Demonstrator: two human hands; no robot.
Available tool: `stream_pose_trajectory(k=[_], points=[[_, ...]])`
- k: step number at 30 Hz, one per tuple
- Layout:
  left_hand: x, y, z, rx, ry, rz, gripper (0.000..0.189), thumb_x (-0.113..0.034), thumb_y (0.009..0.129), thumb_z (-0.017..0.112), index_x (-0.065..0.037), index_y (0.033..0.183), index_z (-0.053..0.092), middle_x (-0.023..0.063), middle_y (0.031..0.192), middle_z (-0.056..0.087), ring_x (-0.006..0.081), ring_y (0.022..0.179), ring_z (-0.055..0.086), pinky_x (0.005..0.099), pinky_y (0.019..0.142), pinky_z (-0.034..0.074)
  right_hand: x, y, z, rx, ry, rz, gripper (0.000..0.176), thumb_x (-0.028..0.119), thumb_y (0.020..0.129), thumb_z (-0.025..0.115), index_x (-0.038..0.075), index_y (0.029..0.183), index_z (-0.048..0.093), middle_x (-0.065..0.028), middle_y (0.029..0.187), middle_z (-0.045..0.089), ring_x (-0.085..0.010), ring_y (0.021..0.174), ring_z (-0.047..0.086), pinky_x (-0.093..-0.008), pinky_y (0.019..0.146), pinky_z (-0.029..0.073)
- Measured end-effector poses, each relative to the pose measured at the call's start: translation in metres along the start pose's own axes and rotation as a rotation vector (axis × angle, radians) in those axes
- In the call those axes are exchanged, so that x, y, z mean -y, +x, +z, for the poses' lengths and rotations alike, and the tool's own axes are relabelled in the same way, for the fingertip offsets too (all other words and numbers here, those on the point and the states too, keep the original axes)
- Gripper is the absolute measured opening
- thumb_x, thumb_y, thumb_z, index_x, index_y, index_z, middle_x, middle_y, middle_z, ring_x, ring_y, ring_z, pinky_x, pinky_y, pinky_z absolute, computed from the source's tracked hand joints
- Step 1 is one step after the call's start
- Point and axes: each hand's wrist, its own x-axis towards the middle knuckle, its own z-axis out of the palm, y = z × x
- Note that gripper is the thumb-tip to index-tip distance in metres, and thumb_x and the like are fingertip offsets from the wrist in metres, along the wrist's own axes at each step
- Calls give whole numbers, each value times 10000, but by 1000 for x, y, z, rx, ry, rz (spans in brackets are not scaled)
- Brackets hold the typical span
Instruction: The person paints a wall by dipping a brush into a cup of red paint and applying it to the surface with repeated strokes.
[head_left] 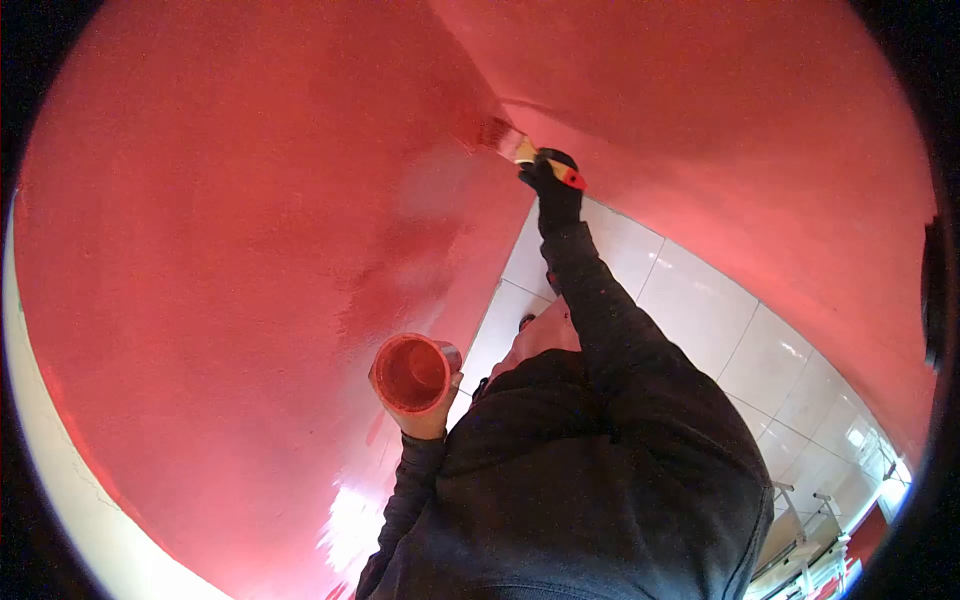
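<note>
My right hand [552, 172], in a black glove, is closed round the handle of a paintbrush [527, 152]. Its red-stained bristles touch the red wall [250, 200] close to the corner where two walls meet. Lower down, my bare left hand [428, 418] grips a paint cup [412, 374] from below and the side. Red paint coats the inside of the cup, and its mouth faces the camera. Darker, wet-looking red patches show on the wall between the cup and the brush.
A second red wall [760, 150] rises on the right. White floor tiles [700, 290] lie below, beside my feet. Metal-framed equipment [815, 530], perhaps a ladder, stands at the lower right. A pale strip [75, 500] borders the red paint at the far left.
</note>
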Motion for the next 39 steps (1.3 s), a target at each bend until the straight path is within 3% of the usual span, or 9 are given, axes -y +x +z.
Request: stream_pose_trajectory(k=[2,5,7,20,24,26,32,34,39], points=[[4,-5,0,3,4,-8,898,-189,535,864,-63,1242,324,117,1177,478,234,1078,492,404,921,399,-6,1,-20,-114,-112,-62,231,133,836,621,27,1020,531,-105,905,585,-203,771,599,-328,620,527],[5,4,28,15,-138,-29,909,-189,526,868,-65,1242,322,114,1176,478,235,1081,491,403,918,402,-22,45,-40,-34,-188,-33,178,107,853,589,25,1002,537,-97,904,584,-188,771,597,-316,613,525],[6,6,14,-4,-98,-19,908,-191,530,867,-66,1243,320,113,1173,480,236,1078,493,403,917,404,-19,32,8,-47,-235,52,155,88,856,575,21,991,541,-89,907,585,-182,773,596,-308,629,527],[-3,6,29,29,-201,-41,912,-211,544,866,-74,1248,303,110,1166,486,234,1069,500,395,913,406,129,-5,142,322,55,-179,214,100,876,555,11,1057,481,-117,953,569,-249,846,617,-398,772,530],[6,5,25,30,-111,17,916,-211,541,869,-70,1245,300,111,1166,484,233,1069,499,391,913,403,112,3,126,310,167,-118,222,138,883,562,25,1058,483,-117,971,564,-260,861,613,-406,776,530],[6,4,24,27,-119,15,913,-216,545,867,-68,1245,298,110,1164,482,233,1069,499,393,913,402,63,16,86,185,173,81,235,171,884,571,43,1061,485,-115,972,563,-261,868,611,-410,779,529],[3,0,21,7,-120,-10,899,-206,561,859,-69,1246,294,112,1165,483,232,1070,502,396,916,405,-7,30,-35,-44,65,134,232,160,878,579,64,1072,499,-99,953,571,-237,843,609,-391,756,535],[-1,0,19,2,-104,-11,902,-209,558,860,-69,1246,293,114,1167,482,232,1071,501,396,917,406,-15,32,-46,-97,-73,82,235,147,844,616,48,1032,515,-94,885,570,-203,739,587,-340,657,531],[-6,-4,23,1,-179,-85,905,-218,555,861,-66,1246,296,114,1173,480,237,1076,499,395,922,400,-20,26,-13,-2,-130,145,205,109,873,566,58,1063,507,-79,936,566,-222,840,599,-365,747,536]])
